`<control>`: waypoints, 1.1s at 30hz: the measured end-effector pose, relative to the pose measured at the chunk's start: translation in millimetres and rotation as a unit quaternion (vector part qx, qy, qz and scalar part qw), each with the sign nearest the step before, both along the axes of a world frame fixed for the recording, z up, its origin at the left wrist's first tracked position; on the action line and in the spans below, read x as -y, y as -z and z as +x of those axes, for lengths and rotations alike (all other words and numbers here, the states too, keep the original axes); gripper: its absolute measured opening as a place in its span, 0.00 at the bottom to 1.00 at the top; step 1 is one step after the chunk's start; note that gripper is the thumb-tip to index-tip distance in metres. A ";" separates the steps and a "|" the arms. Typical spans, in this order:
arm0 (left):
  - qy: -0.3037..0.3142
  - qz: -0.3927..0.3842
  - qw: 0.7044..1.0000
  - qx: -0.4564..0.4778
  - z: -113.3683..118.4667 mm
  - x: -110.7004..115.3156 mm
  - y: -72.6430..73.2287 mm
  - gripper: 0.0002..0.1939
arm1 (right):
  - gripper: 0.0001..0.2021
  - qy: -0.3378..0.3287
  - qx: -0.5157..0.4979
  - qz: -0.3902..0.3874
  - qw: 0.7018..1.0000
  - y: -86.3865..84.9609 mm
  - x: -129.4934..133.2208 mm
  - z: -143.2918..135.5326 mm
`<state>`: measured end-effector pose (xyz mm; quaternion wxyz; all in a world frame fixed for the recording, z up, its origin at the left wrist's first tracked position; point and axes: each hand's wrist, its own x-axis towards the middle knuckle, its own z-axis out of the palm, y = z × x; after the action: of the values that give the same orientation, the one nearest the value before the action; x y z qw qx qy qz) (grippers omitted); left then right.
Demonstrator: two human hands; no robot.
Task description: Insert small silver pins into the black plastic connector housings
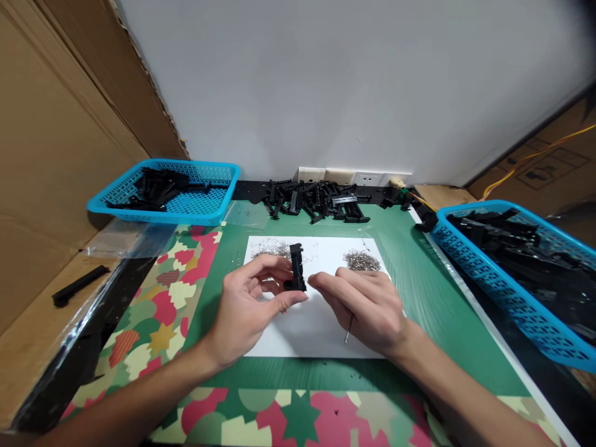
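My left hand (258, 310) grips a small black plastic part (297, 267) between thumb and fingers, holding it upright above a white sheet (321, 338). Close by on the right, my right hand (363, 304) is closed, its fingertips just beside the part; whether they touch it I cannot tell. The end of a thin metal rod (348, 329) sticks out under that hand, and the rest of it is hidden by the fingers. Behind the hands, two heaps of tiny metal pieces, a left heap (274, 248) and a right heap (362, 261), lie on the sheet.
A pile of black plastic parts (316, 200) lies along the wall below the power sockets (367, 179). Blue baskets with black parts stand at left (205, 214) and right (503, 298). One long black piece (81, 285) rests on cardboard at far left.
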<state>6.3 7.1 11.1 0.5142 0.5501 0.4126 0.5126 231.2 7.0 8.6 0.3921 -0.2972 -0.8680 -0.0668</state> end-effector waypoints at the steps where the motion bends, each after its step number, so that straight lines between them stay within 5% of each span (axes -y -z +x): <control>1: 0.002 -0.002 1.000 0.003 0.0 0.1 0.0 0.20 | 0.12 -0.006 0.006 -0.002 1.000 0.1 -0.4 -0.2; 16: 0.056 -0.057 0.995 0.068 -3.4 -2.5 1.0 0.23 | 0.06 -0.048 -0.131 -0.140 0.980 -14.2 -2.6 -10.8; 33: 0.081 -0.088 0.985 0.126 0.5 -4.7 2.0 0.24 | 0.06 -0.053 -0.280 -0.386 0.877 -18.5 2.4 -18.6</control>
<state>6.7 11.9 9.2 0.6486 0.4651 0.3420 0.4960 212.6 4.5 27.2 0.4763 -0.3849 -0.6930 0.3804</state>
